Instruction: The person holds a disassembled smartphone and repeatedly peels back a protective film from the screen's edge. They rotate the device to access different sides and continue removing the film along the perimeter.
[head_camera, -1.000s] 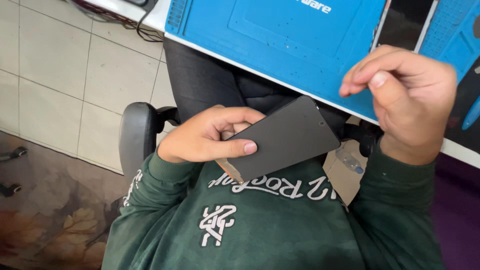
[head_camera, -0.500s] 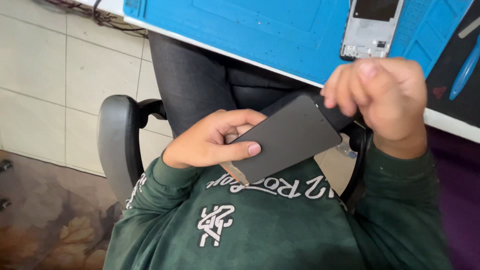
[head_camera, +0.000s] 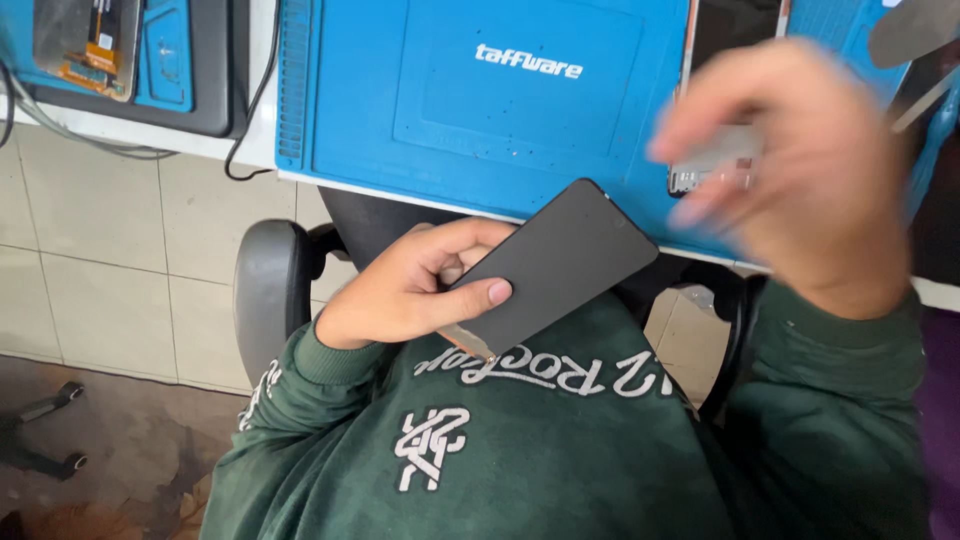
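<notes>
Below the tabletop's near edge, over your lap, your left hand (head_camera: 415, 290) gripped the dark flat panel (head_camera: 553, 267), thumb across its face. Steadying it by its edges would have kept that face clean. Your right hand (head_camera: 800, 180) was blurred, perhaps half-curled; I couldn't tell. A blue mat (head_camera: 480, 110) covered the tabletop above pale floor tiles (head_camera: 110, 250).

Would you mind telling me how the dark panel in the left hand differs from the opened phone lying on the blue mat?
The panel is plain black and closed-faced; the phone has a pale frame around a dark inside. The panel is held tilted in the left hand above the lap; the phone lies flat on the mat, partly behind the blurred right hand. Both are flat rectangles.
</notes>
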